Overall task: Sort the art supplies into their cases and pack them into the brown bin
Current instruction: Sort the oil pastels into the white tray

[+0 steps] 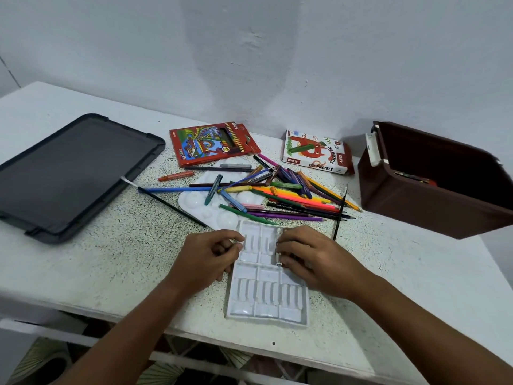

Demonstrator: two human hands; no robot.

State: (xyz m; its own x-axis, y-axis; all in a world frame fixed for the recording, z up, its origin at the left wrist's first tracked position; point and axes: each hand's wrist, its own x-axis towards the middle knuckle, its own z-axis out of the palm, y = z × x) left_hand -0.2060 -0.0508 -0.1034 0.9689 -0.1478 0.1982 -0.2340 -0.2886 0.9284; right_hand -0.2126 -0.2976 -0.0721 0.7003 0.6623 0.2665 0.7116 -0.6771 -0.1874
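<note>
A white plastic insert tray (266, 293) with moulded slots lies near the table's front edge. My left hand (206, 257) rests on its left rim, fingers curled. My right hand (311, 257) presses a white pastel stick (278, 250) into a slot on the tray's right side. Behind the tray is a heap of coloured pencils and oil pastels (283, 194), partly over a white paint palette (200, 201). A red pencil box (213, 143) and a white oil pastels box (316, 152) lie by the wall. The brown bin (433, 201) stands open at the right.
A dark grey bin lid (72, 173) lies flat at the left of the speckled white table (119, 245). Something coloured shows inside the bin. A black pencil (172, 207) points toward the lid. The wall runs close behind everything.
</note>
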